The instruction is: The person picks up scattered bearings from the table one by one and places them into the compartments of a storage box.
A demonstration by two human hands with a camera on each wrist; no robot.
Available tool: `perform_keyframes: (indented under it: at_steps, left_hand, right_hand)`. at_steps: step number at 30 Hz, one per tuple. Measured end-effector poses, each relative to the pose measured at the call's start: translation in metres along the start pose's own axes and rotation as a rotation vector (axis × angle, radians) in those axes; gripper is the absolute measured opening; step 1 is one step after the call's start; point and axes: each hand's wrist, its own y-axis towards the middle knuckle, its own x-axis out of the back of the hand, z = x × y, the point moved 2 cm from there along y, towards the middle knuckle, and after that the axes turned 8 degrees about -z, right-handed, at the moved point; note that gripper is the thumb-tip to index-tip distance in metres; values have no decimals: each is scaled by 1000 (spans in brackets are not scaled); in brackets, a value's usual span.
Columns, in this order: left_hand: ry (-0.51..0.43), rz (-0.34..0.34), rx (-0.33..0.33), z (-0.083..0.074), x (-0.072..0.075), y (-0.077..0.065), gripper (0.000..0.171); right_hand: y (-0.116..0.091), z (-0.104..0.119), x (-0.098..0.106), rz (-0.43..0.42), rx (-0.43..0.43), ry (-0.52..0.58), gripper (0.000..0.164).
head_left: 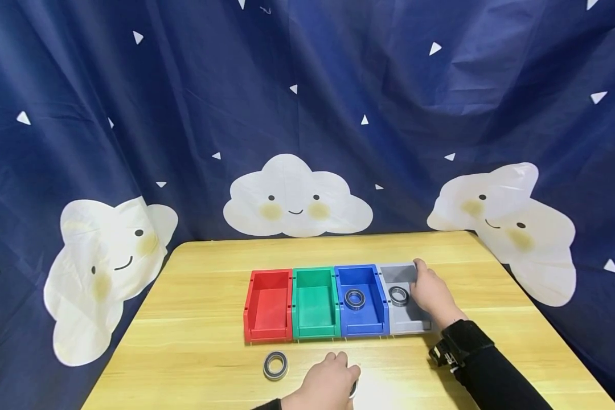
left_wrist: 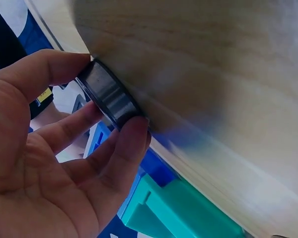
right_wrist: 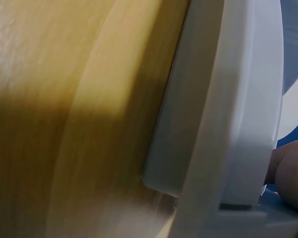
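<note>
1. Left hand (head_left: 324, 382) has a black ring (left_wrist: 108, 94) pinched between thumb and fingers. I'd call this the pick-up step, though can't tell if it's off the table.
2. Right hand (head_left: 434, 293) is at the grey bin (head_left: 412, 323); can't tell if it's gripping the edge. A second ring (head_left: 392, 296) lies inside, left of that hand.
3. Next move probably calls for a steady pinch and a clear path to the bins ahead.
4. Surface: wood-look table (head_left: 184, 341) under both hands. Room: navy curtain (head_left: 297, 114) with smiley clouds (head_left: 297, 222) beyond them.
</note>
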Motion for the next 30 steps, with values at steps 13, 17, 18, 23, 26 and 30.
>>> perform_keyframes:
  at_steps: [13,17,18,23,26,30]
  left_hand:
    - [-74,-9,-6,7,11,-3,29]
    - [-75,-15,-1,13,21,-3,28]
    - [-71,-15,3,15,23,-3,28]
    - [-16,-41,33,29,36,1,32]
    - [-5,-70,62,38,42,5,35]
    - [-30,-104,95,48,51,10,32]
  right_hand:
    - [-2,3,1,14,-2,26,62]
    - [-1,4,1,19,4,23,62]
    - [-1,4,1,19,5,22,62]
    - [1,2,1,16,6,19,62]
    - [1,0,1,12,7,19,62]
    - [1,-1,0,11,11,17,63]
